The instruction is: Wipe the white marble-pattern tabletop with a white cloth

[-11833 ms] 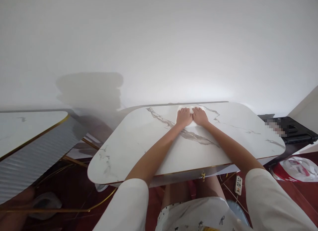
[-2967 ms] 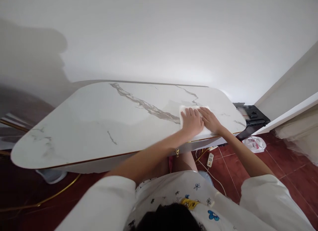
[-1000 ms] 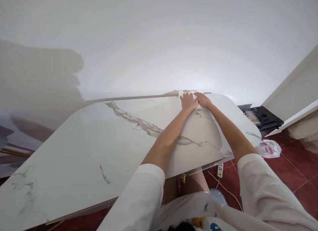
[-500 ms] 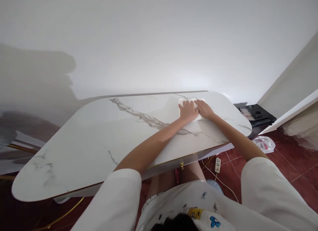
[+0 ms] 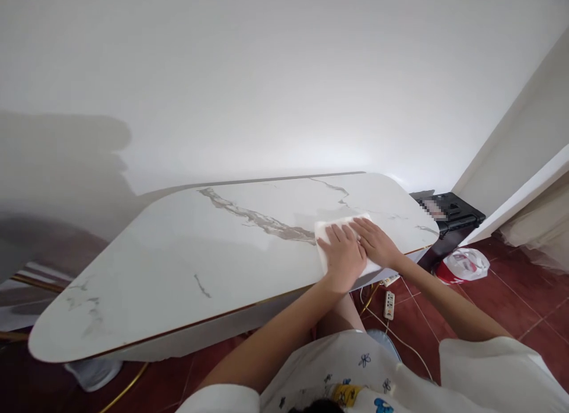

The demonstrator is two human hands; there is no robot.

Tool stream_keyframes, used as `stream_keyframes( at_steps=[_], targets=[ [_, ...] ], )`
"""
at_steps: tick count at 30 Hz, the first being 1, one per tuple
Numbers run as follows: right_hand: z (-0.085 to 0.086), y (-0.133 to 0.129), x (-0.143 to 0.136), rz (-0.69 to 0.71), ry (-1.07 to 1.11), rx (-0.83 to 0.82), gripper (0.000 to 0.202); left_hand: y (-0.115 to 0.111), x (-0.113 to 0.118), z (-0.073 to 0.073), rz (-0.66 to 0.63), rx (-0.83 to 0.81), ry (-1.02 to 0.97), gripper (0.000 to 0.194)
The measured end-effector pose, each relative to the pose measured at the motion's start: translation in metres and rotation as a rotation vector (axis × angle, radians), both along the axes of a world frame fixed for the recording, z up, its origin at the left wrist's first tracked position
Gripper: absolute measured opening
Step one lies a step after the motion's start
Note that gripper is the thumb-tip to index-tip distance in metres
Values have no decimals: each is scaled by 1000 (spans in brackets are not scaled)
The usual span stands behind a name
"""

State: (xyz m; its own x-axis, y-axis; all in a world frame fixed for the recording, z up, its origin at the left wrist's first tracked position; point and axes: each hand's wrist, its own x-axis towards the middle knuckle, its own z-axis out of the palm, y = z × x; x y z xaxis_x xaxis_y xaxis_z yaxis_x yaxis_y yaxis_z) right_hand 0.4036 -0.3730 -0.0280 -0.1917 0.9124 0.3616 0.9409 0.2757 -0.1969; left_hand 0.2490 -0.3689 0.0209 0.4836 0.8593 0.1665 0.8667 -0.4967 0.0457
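A white folded cloth [image 5: 322, 230] lies across the front edge of the white marble-patterned table [image 5: 164, 253], right of the table's middle. On it my left hand [image 5: 344, 256] rests palm down with the fingers spread and stretched out. Beside it, my right hand [image 5: 377, 242] also lies flat on the cloth, fingers extended forward. The two hands touch or nearly touch at the thumbs. Much of the cloth is hidden under them, and its near part reaches the table's edge.
A white wall [image 5: 284, 93] stands behind the table. To the right are a black case [image 5: 457, 214] and a white and red plastic bag [image 5: 466, 265] on the red tiled floor [image 5: 511, 288]. Below the table's front lies a power strip [image 5: 389, 305] with a cable.
Both hands have drawn the cloth from near the table's back edge toward me, to its front edge. The hands stay side by side on it. The view has shifted slightly.
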Motion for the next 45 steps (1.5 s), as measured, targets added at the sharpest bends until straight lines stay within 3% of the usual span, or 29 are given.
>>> stream_keyframes(
  at_steps=[5,9,13,18,21,25,30,36,45],
  targets=[
    [6,-19,13,21,44,-35,57,-19,15,1,-20,-11,37,62],
    [10,-17,33,25,79,-86,57,-13,33,9,-35,-82,53,64],
    [7,-6,49,3,73,-122,59,3,37,13,-90,-170,52,64],
    [2,26,56,-52,18,-90,64,39,35,3,-163,-134,-57,64],
    [12,52,54,-88,-64,-103,59,69,42,-2,-135,-116,-117,59],
    [30,91,52,-241,-150,-105,53,112,57,-3,-127,-95,-204,47],
    [35,140,55,-245,4,-262,56,156,69,-7,-76,-87,-269,44],
    [29,178,53,-290,158,-247,57,194,72,-10,-38,-86,-293,43],
    [29,223,55,-291,128,-247,58,238,68,-3,-104,-86,-253,42]
  ],
)
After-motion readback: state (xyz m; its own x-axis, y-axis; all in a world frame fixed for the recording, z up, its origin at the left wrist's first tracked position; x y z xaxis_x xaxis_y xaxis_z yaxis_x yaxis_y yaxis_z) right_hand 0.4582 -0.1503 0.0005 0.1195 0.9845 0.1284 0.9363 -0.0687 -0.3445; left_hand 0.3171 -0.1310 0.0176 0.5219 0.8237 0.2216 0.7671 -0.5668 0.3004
